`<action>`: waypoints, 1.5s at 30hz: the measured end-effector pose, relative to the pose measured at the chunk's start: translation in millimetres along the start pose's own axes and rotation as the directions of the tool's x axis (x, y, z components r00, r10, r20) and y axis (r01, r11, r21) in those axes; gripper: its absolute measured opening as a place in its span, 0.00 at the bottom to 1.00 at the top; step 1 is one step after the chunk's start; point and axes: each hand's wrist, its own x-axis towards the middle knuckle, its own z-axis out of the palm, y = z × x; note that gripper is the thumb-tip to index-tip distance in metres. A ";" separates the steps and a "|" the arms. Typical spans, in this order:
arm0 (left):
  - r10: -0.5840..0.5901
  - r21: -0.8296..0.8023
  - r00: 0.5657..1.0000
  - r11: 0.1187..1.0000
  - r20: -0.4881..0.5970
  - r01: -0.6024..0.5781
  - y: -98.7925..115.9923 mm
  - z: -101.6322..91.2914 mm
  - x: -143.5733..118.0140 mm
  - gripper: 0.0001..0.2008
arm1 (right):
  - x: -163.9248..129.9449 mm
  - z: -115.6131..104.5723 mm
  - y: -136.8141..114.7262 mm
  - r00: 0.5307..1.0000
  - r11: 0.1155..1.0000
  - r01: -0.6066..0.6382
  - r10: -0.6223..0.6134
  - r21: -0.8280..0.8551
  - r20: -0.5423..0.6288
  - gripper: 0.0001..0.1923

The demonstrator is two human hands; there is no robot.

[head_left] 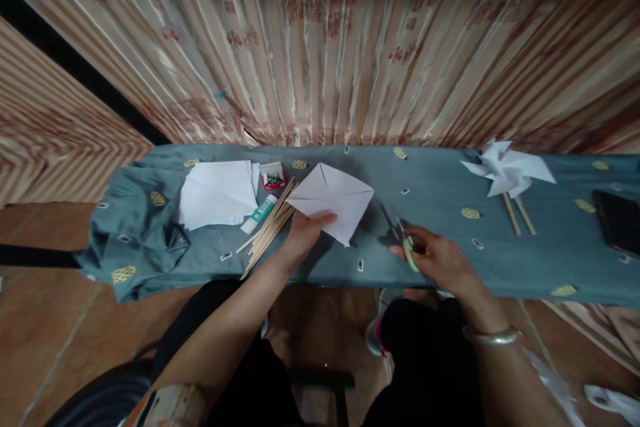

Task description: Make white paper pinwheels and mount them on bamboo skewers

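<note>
Head view, our only camera. Left hand [306,232]: grip closed on a square white sheet [347,199], thumb flat on top, fingers hidden underneath. Sheet sits mid-surface, turned corner-on to us, partly over the near ends of the sticks as we see it. A dark slit runs in from its far corner; we see lines from other corners too, can't tell cut from crease.

Right hand [443,261]: grip closed round the pale green handles of the scissors [411,256]. Blades point away from us, to the right of the sheet and apart from it. Blades too blurred for us to tell their opening. Silver bracelet [493,337] on that wrist.

Left of the sheet we have: bundle of wooden sticks [265,240] lying at a slant; white-and-green glue stick [259,213] just beside them; small red-and-white box [273,175], open, small metallic bits inside; loose stack of white paper [217,193] further left.

Right end: white paper pinwheels [507,170] with two sticks reaching toward us, and a dark flat object [617,220] near the edge of view. We have it all on a surface [430,180] draped in blue-green cloth with yellow motifs; pleated, patterned curtain [320,47] behind.
</note>
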 end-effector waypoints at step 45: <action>0.267 0.756 0.946 0.577 0.182 -0.308 38.4 -87.0 -20.7 0.21 | 34.2 39.5 -56.1 0.862 0.838 0.349 -0.463 -0.419 -0.209 0.18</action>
